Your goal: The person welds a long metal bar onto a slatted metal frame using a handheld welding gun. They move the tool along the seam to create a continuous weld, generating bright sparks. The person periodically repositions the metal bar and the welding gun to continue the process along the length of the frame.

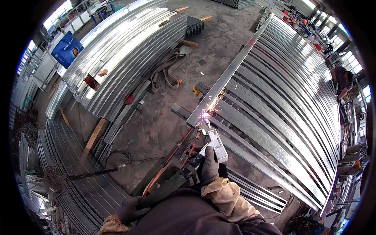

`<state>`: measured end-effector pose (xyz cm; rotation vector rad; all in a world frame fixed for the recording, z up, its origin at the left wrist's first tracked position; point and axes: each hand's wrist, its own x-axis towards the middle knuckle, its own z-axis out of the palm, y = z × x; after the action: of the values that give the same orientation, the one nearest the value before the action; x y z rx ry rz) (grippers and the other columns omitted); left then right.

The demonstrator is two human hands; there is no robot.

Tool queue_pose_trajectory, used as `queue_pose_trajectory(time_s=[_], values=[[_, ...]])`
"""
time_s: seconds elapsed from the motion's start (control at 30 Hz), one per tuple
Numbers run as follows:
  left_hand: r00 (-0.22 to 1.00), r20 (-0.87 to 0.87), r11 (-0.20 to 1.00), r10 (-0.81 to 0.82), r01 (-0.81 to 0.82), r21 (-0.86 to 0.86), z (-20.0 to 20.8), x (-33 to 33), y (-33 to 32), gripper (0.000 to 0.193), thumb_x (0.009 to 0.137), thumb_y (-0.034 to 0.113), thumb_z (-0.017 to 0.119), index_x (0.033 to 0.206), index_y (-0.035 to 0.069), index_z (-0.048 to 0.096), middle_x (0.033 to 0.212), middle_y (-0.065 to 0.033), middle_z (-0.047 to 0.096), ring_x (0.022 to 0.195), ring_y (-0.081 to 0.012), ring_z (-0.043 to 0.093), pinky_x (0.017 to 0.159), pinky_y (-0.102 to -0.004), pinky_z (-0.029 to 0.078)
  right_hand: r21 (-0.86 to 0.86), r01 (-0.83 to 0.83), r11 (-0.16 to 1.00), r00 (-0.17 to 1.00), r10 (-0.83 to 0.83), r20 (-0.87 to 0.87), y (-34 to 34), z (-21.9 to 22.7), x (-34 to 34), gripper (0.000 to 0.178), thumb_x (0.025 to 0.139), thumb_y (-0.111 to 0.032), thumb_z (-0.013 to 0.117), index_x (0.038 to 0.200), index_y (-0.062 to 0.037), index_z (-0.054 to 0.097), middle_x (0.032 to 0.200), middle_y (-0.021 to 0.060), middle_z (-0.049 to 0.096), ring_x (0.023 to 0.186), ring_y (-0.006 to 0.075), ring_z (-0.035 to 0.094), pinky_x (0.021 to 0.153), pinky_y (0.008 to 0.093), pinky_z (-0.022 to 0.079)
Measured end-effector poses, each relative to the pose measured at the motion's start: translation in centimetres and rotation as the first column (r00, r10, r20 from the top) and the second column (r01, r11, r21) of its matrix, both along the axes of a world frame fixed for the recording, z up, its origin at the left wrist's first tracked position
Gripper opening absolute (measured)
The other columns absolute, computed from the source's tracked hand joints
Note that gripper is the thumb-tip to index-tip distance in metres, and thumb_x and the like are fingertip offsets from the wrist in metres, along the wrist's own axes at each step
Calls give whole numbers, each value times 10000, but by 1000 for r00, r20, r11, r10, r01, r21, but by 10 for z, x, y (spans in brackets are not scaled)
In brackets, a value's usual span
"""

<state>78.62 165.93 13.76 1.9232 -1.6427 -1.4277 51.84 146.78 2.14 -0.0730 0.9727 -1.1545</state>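
My gloved right hand (209, 166) is wrapped around the handle of a white and grey handheld welding torch (216, 145). Its nozzle meets the near end of a long steel beam (229, 80), where a bright purple-white glow (205, 115) throws orange sparks along the joint. Several parallel steel channels (270, 94) run off this beam to the right like rungs. A thick dark green hose (164, 192) and red-orange lines lead back from the torch. Low down, my gloved left hand (133, 209) is closed at the hose; its fingertips are partly hidden.
Stacked corrugated metal sheets (129, 58) lie to the left, with a rusty can (91, 81) on top. A grey webbing strap (168, 72) is coiled on the concrete floor. A wire-guarded fan (55, 180) stands lower left. Another person (344, 80) is at the far right.
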Motion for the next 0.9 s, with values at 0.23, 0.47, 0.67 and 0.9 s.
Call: queue_pose_trajectory(time_s=[0.23, 0.47, 0.67, 0.9], values=[[1000, 15, 998, 12, -13, 64, -1, 3, 1, 505, 809, 352, 810, 1143, -6, 684, 917, -188, 724, 834, -305, 728, 728, -377, 552, -29, -45, 999, 999, 45, 11, 4, -9, -1, 482, 1019, -457, 555, 1203, -12, 539, 899, 177, 697, 762, 292, 698, 694, 418, 610], [999, 26, 999, 19, -21, 42, -6, 5, 7, 516, 804, 364, 813, 1147, 1, 686, 921, -189, 725, 842, -309, 729, 728, -380, 552, 1, -8, 1000, 1000, 8, 2, 6, 12, 2, 390, 1036, -380, 550, 1185, -20, 559, 885, 171, 693, 764, 285, 699, 690, 406, 610], [999, 7, 998, 32, -32, 49, -5, 8, 4, 513, 800, 369, 814, 1138, 3, 691, 904, -195, 722, 835, -314, 729, 727, -377, 552, 44, -16, 999, 999, 14, 38, 11, 25, -3, 379, 1052, -352, 520, 1192, -3, 564, 891, 175, 698, 786, 287, 702, 715, 406, 607], [999, -45, 1000, 15, -15, -7, -22, 21, 6, 487, 779, 317, 828, 1126, 3, 692, 874, -177, 714, 801, -288, 721, 717, -362, 546, -32, -49, 998, 998, 48, -36, 22, 20, -12, 500, 1037, -459, 493, 1228, -6, 585, 959, 177, 703, 837, 295, 697, 751, 428, 602]])
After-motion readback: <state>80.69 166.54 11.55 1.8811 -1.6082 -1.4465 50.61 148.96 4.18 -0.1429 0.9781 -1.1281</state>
